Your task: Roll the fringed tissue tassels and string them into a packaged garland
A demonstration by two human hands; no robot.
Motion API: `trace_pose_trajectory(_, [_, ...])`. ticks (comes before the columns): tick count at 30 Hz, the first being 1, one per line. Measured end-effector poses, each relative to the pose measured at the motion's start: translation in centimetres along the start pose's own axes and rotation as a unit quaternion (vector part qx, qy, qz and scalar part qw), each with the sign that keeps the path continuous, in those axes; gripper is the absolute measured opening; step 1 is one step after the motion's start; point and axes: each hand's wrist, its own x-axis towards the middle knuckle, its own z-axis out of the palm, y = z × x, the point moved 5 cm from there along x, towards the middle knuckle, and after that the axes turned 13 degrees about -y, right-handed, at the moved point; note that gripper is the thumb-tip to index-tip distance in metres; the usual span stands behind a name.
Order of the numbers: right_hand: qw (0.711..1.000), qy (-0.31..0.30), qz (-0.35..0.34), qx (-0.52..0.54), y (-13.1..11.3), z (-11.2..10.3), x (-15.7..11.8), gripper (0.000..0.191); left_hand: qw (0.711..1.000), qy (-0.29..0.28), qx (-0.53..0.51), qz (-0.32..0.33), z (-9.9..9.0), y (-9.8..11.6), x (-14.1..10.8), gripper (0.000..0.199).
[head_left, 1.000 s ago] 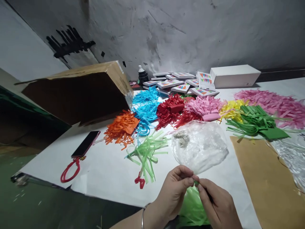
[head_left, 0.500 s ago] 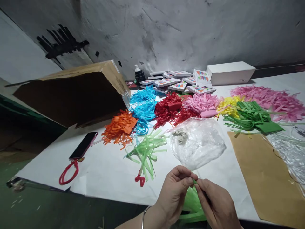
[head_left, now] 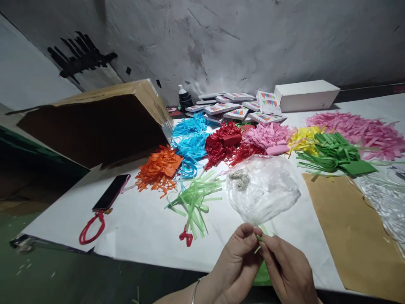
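Observation:
Near the front edge of the table, my left hand [head_left: 236, 261] and my right hand [head_left: 286, 266] meet fingertip to fingertip. Both pinch a thin green strip [head_left: 259, 239], mostly hidden by the fingers. Below and between the hands hangs wider green material [head_left: 262, 274]. A clear plastic bag [head_left: 268, 190] with a greyish clump [head_left: 239, 179] at its left side lies just beyond them. To the left rests a loose bunch of light green strips [head_left: 198, 200], with a small red ribbon piece [head_left: 186, 236] at its lower end.
Orange [head_left: 160, 169], blue [head_left: 191, 141], red [head_left: 223, 143], pink [head_left: 357, 131], yellow [head_left: 305, 141] and green [head_left: 341, 154] tassel piles line the table. Behind are flat boxes [head_left: 221, 108] and a white box [head_left: 306, 96]. Left: phone [head_left: 111, 192], carton [head_left: 95, 126]. Right: brown sheet [head_left: 354, 232].
My left hand has shifted slightly right and down and turned a little. Less of the green material below shows, and a short light green end now sticks out under the fingertips.

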Motion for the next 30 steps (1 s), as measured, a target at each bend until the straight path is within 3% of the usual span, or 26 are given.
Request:
trace_pose_trajectory(12, [0.998,0.005,-0.033,-0.053,-0.5,-0.4,0.4,0.02,0.999,0.011,0.029,0.011,-0.4,0.2,0.1,0.038])
trace_pose_trajectory(17, [0.999,-0.037,-0.009,-0.013,-0.6,-0.7,0.7,0.012,0.997,-0.008,0.07,0.031,-0.5,0.5,0.1,0.035])
trace_pose_trajectory(21, [1.0,-0.016,0.016,0.005,-0.5,-0.8,0.4,0.013,0.992,-0.021,0.119,0.049,0.0,0.8,0.1,0.03])
trace_pose_trajectory(26, [0.999,-0.027,0.016,0.013,0.0,-0.4,-0.2,0.021,0.965,-0.029,0.238,0.102,0.3,2.2,0.1,0.023])
trace_pose_trajectory(30, [0.998,-0.039,0.035,0.035,0.5,-0.2,-0.3,0.021,0.923,-0.066,0.36,0.118,0.4,3.3,0.1,0.014])
